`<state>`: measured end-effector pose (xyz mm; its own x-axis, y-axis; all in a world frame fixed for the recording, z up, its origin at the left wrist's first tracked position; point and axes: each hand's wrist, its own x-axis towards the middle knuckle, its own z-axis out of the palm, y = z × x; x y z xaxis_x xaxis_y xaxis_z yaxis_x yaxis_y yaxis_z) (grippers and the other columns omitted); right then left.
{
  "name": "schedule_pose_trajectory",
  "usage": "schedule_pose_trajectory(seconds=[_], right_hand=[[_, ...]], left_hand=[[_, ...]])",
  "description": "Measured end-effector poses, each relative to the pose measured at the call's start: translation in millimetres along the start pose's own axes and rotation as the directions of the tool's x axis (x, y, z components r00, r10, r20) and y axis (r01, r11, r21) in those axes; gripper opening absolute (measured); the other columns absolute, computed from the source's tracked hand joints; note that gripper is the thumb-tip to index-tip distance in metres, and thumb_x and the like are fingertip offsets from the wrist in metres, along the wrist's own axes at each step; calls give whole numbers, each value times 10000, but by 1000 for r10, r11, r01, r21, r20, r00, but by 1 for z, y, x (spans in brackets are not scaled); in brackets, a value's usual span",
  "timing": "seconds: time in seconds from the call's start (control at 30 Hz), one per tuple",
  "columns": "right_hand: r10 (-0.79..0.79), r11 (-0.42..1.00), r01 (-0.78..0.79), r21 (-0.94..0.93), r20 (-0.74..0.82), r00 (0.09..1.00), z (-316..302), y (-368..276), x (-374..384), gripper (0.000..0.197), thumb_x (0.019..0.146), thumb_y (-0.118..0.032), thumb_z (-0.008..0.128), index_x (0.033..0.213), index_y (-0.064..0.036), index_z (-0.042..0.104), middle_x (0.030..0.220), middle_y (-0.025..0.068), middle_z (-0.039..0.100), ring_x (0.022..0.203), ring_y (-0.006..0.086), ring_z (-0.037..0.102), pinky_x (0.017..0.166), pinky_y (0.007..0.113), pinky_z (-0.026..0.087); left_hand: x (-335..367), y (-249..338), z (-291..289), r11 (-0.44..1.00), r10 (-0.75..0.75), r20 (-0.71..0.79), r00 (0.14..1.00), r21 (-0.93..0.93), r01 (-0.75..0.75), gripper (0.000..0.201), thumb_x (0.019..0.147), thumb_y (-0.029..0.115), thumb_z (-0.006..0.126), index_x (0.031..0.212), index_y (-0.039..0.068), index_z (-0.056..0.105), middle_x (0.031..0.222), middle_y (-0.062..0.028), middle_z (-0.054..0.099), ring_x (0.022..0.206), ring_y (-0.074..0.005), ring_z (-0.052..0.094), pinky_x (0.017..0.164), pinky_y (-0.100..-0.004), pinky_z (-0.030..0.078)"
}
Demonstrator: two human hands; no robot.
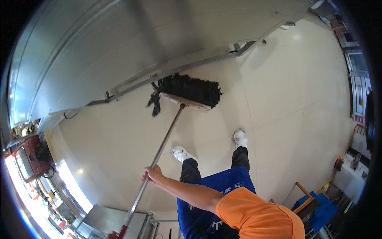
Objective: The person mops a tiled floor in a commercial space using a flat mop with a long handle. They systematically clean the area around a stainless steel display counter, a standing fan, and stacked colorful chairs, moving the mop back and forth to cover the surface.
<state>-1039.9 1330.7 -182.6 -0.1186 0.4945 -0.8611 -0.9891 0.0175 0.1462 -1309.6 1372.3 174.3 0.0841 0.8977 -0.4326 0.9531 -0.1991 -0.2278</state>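
Observation:
A wide push broom lies with its shaggy black bristles on the pale floor, partly reaching the lower edge of a large metal cabinet. Its worn, pale head block joins a long metal handle that slants down to the left. My right hand is closed around the middle of this handle, the bare forearm crossing in front of me from an orange sleeve. Near the handle's red end grip, only a bit of my left hand shows at the picture's lower edge, closed on it.
The big metal cabinet fills the upper left. My white shoes stand apart on the floor. At lower left is a metal table; a red machine stands farther left. Blue crates sit at lower right.

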Motion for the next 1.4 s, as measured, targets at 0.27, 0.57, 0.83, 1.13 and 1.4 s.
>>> schedule_pose_trajectory(seconds=[0.27,0.57,0.83,1.13,1.4], right_hand=[[-278,955,295,44,-230,933,-40,-188,-2,170,878,-137,594,763,-38,517,630,95,513,555,251,591,540,491,578],[-577,797,284,-533,-532,619,-124,-299,31,213,935,-143,509,785,8,522,657,137,535,516,281,598,443,464,538],[-543,518,-10,-856,-337,769,-67,-95,83,158,925,-127,542,848,-1,486,696,170,581,543,301,637,414,462,522],[52,844,-124,-522,-150,987,137,72,78,326,892,-131,613,1030,58,387,813,150,598,625,298,682,462,411,575],[-103,981,114,-158,75,992,151,-1,71,154,882,-123,571,852,19,519,723,128,592,625,272,686,541,403,593]], left_hand=[[43,230,-58,540,785,-337,519,-38,-841,228,856,254,692,978,67,646,584,-26,544,401,-182,489,408,-326,421],[66,293,76,781,537,301,788,-531,-330,396,734,388,813,910,56,686,703,-155,672,655,-318,675,612,-385,522],[40,116,64,904,155,277,948,-426,-23,266,749,322,789,796,80,691,661,-140,653,652,-315,666,603,-416,500],[49,-31,-35,998,-41,26,999,-51,43,113,856,222,675,792,129,678,670,-52,619,612,-218,587,577,-355,488],[146,-19,-98,737,401,-11,916,597,-316,149,911,207,609,789,125,630,776,-47,612,717,-202,590,629,-343,496]])
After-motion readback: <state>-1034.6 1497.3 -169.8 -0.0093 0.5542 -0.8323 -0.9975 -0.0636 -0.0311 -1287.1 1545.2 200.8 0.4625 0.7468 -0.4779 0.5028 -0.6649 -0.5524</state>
